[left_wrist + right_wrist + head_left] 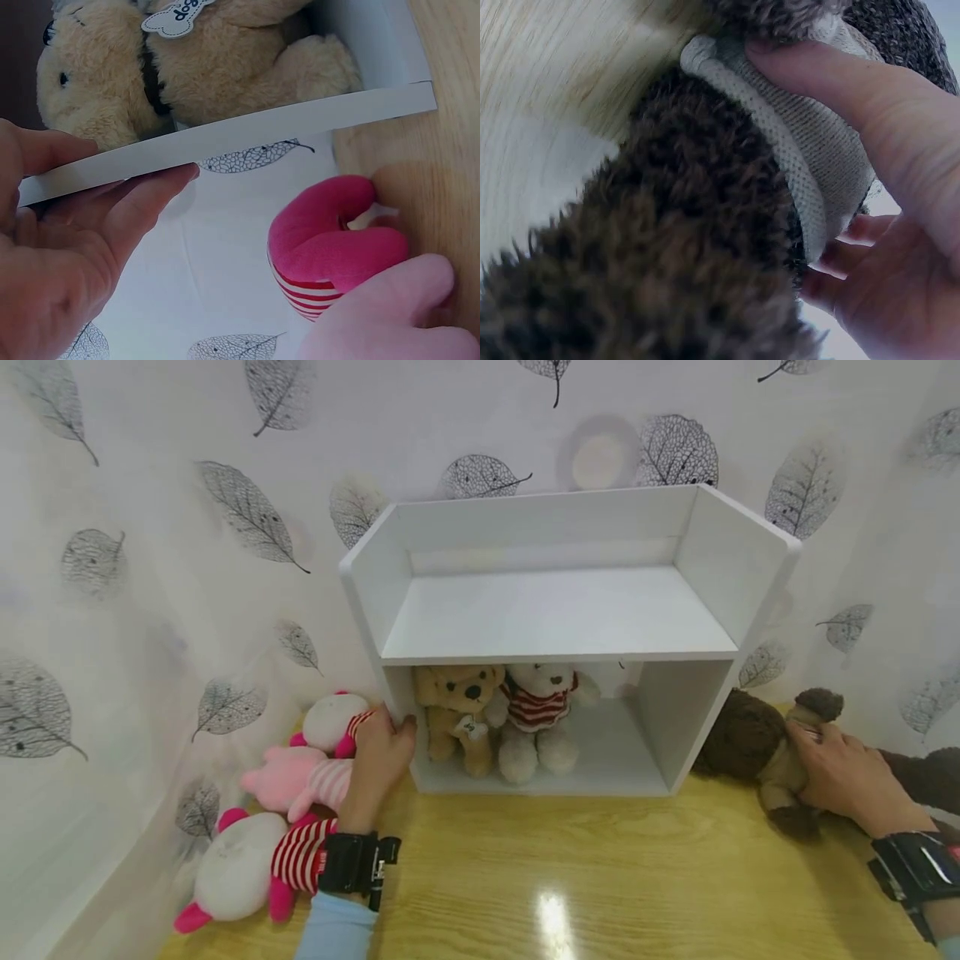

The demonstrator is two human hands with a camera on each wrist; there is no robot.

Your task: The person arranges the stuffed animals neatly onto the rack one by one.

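A white two-tier shelf [555, 614] stands against the wall. My left hand [381, 756] grips its left side panel [240, 135], thumb inside and fingers outside. In the lower compartment, a tan plush dog [450, 693] with a tag sits beside a white plush toy [536, 718] in a red striped sweater. To the right of the shelf, my right hand [851, 772] holds a dark brown plush toy [742, 735] by its beige knit sweater [817, 135]. The thumb lies on the knit, the other fingers round the far side. The toy lies on the table.
Left of the shelf lie a small white-and-pink plush toy [333, 722], a light pink one [281, 781] and a larger white one [240, 864] in red stripes. Another dark brown plush toy [926, 777] lies at far right. Leaf-patterned wall covering surrounds the wooden table [555, 860].
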